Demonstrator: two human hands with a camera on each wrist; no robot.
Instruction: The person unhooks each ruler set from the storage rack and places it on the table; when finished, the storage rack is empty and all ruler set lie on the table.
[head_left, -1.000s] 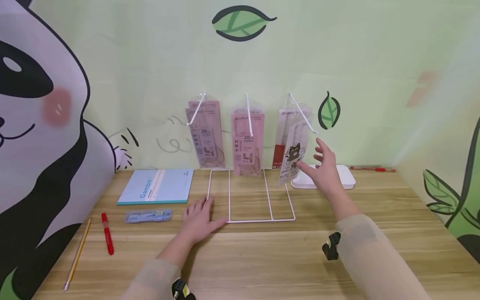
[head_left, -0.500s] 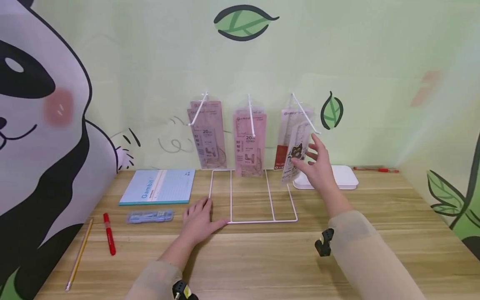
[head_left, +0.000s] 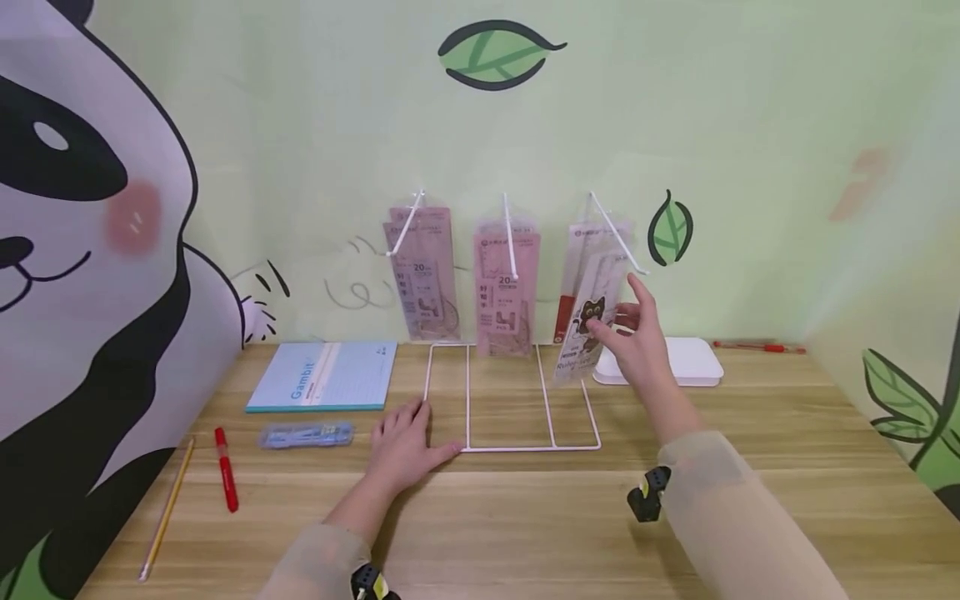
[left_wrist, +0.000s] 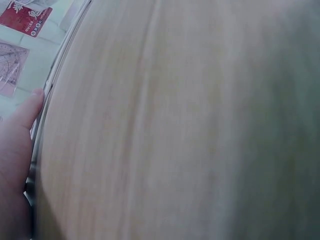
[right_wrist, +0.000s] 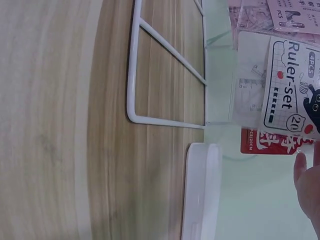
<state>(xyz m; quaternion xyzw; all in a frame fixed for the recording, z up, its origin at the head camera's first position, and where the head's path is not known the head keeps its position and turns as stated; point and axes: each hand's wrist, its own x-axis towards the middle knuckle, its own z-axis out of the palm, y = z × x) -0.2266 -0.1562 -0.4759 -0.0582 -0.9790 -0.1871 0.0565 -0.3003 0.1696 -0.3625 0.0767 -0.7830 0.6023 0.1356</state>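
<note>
A white wire rack (head_left: 512, 450) stands on the table, with three hooks holding hanging ruler-set packets. My left hand (head_left: 405, 446) rests at the rack base's front left corner, fingers spread and the thumb along the front bar. My right hand (head_left: 637, 342) pinches the front ruler-set packet (head_left: 588, 333) on the right hook (head_left: 618, 233), thumb on its printed cat face and fingers at its far edge. That packet hangs tilted outward; "Ruler-set" reads on it in the right wrist view. Pink ruler-set packets (head_left: 506, 292) hang on the middle hook, others (head_left: 422, 279) on the left one.
Left of the rack lie a blue notebook (head_left: 322, 375), a clear blue case (head_left: 306, 434), a red marker (head_left: 226, 471) and a pencil (head_left: 167, 508). A white flat box (head_left: 690, 361) sits behind my right hand, and a red pen (head_left: 761, 347) lies by the wall.
My right hand has come in from the right, and its thumb now lies on the front packet, whose lower end has tilted slightly outward. The left hand has stayed on the rack base.
</note>
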